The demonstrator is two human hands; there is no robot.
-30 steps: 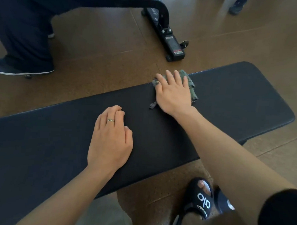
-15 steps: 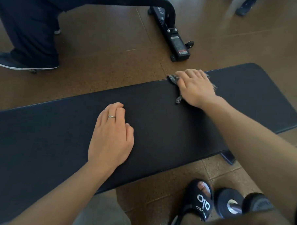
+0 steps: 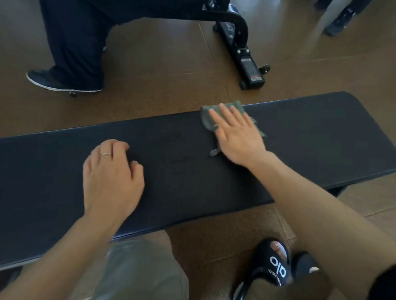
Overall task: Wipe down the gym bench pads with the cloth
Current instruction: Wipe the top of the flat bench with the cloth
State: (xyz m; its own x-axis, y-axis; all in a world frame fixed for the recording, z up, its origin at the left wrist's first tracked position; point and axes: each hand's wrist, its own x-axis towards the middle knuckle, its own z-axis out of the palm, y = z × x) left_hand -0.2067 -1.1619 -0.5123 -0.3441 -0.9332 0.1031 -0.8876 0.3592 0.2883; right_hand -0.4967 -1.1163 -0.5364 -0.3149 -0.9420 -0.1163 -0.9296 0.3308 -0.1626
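A long black bench pad point(image 3: 317, 141) runs across the head view from left to right. A small green cloth point(image 3: 208, 119) lies on the pad near its far edge, right of centre. My right hand point(image 3: 236, 135) presses flat on the cloth with straight fingers, covering most of it. My left hand point(image 3: 110, 177) rests on the bare pad left of centre, its fingers loosely curled and holding nothing; a ring shows on one finger.
Another person's dark trouser leg and shoe point(image 3: 59, 80) stand on the brown floor beyond the pad at left. A black machine base point(image 3: 248, 66) sits beyond the cloth. My sandalled foot point(image 3: 273, 264) and a dumbbell point(image 3: 305, 265) are near the pad's front edge.
My right hand has spread its fingers flat and slid the cloth leftwards along the far edge. My left hand has curled its fingers a little and stays in place.
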